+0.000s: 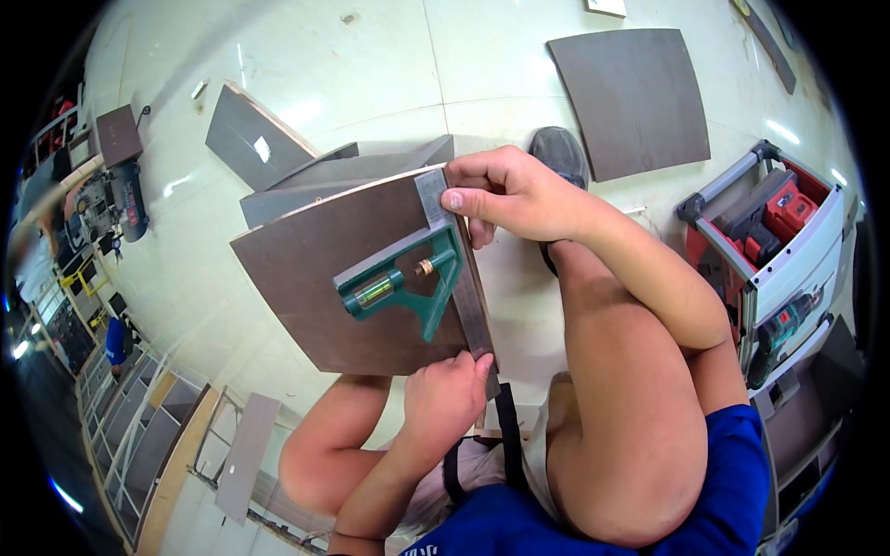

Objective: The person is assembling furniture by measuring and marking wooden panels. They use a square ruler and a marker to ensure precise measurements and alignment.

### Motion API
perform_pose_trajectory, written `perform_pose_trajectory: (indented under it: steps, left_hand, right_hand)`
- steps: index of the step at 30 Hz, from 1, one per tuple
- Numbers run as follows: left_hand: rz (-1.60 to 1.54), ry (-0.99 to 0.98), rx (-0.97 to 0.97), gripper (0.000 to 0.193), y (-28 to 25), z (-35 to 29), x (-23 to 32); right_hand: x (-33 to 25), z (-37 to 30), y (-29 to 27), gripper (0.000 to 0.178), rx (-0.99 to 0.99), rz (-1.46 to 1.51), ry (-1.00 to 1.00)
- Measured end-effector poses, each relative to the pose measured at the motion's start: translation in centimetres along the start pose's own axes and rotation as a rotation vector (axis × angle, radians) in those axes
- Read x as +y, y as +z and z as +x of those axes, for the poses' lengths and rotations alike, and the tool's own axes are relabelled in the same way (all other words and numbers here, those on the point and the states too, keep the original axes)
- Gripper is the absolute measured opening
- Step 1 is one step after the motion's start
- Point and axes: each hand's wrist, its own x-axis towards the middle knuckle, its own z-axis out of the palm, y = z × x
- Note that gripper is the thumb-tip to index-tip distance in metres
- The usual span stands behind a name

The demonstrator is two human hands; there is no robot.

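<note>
A combination square (399, 283) with a green head, a small level vial and a steel blade lies on a brown board (315, 259). The blade runs along the board's right edge. At the blade's far end, my right hand (510, 199) is closed, its thumb pressing on the steel and its fingers around the board's edge. My left hand (440, 400) is closed at the near end, with thumb and curled forefinger on the blade by the board's near corner. Its other fingers are partly hidden. The board is propped tilted before my knees.
Grey-brown panels (343, 176) sit beneath and behind the board. Another panel (635, 102) lies on the floor at the far right, near my shoe (558, 156). A tool cart (788, 250) with red tools stands at right. Power tools (111, 199) and racks (139, 435) line the left.
</note>
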Motion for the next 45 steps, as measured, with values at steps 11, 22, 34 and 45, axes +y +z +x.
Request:
perform_pose_trajectory:
  steps: [11, 22, 34, 45]
  left_hand:
    - [-0.015, -0.002, 0.004, 0.025, 0.2, -0.1, -0.3]
    - [0.011, 0.06, 0.08, 0.034, 0.6, -0.1, -0.3]
    - [-0.046, 0.033, 0.04, 0.026, 0.7, 0.2, -0.3]
    - [-0.025, 0.06, 0.001, 0.028, 0.7, 0.2, -0.3]
  right_hand:
    - [-0.2, -0.1, 0.1, 0.029, 0.014, 0.009, 0.009]
    - [0.1, -0.3, -0.3, 0.03, -0.011, -0.032, 0.003]
    - [0.5, -0.1, -0.4, 0.036, 0.015, -0.116, -0.05]
    - [0.5, 0.0, -0.9, 0.032, -0.073, 0.017, -0.149]
